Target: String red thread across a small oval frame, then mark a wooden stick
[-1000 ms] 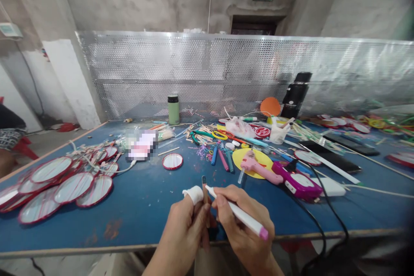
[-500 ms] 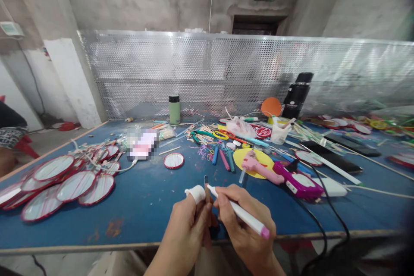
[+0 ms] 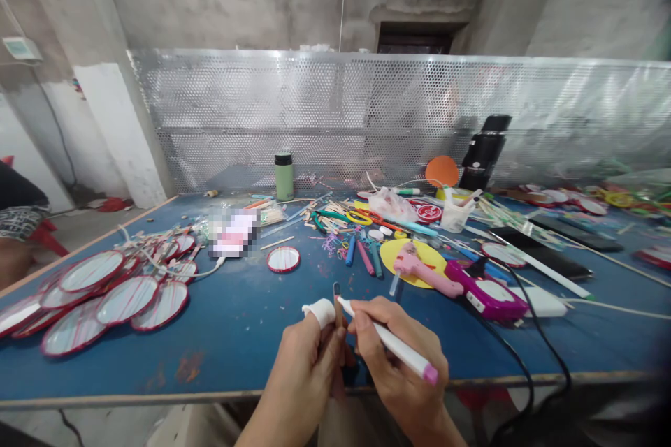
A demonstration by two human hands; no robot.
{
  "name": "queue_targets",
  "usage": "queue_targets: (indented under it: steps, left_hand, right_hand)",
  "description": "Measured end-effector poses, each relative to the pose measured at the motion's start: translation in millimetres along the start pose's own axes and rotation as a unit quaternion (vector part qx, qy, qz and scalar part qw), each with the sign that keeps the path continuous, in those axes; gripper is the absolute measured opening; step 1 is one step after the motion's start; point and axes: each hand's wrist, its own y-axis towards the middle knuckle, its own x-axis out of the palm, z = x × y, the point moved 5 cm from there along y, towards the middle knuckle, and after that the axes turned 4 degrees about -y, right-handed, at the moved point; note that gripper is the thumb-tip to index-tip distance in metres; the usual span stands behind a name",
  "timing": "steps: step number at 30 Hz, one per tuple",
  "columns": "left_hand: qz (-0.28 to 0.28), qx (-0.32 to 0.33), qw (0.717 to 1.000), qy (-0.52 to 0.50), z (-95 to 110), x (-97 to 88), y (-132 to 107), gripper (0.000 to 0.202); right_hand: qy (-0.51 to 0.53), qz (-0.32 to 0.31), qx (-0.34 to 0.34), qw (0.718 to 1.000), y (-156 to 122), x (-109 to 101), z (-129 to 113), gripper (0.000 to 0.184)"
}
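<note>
My left hand is closed round a thin wooden stick held upright; white tape wraps its forefinger tip. My right hand grips a white marker with a pink cap end, its tip touching the stick near the top. Both hands hover over the near edge of the blue table.
Red-rimmed white oval discs are piled at the left. A small round disc, coloured pens, a pink glue gun, a purple glue gun with black cable, a green bottle and a perforated metal screen lie beyond.
The view has shifted slightly; both hands keep their grip and the marker tip stays against the stick.
</note>
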Motion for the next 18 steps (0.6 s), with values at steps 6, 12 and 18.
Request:
queue_targets:
  steps: [6, 12, 18]
  left_hand:
    - [-0.003, 0.002, 1.0, 0.0, -0.8, -0.5, -0.4, 0.021]
    - [0.002, 0.003, 1.0, -0.001, -0.1, -0.3, -1.6, 0.018]
    - [0.0, 0.007, 1.0, 0.008, -0.3, -0.8, -1.2, 0.02]
  right_hand:
    - [-0.004, 0.015, 0.008, 1.0, 0.3, -2.6, -0.5, 0.014]
    - [0.002, 0.016, 0.001, 1.0, 1.1, -3.3, -2.3, 0.015]
    - [0.016, -0.001, -0.006, 1.0, 1.1, 0.0, -1.5, 0.015]
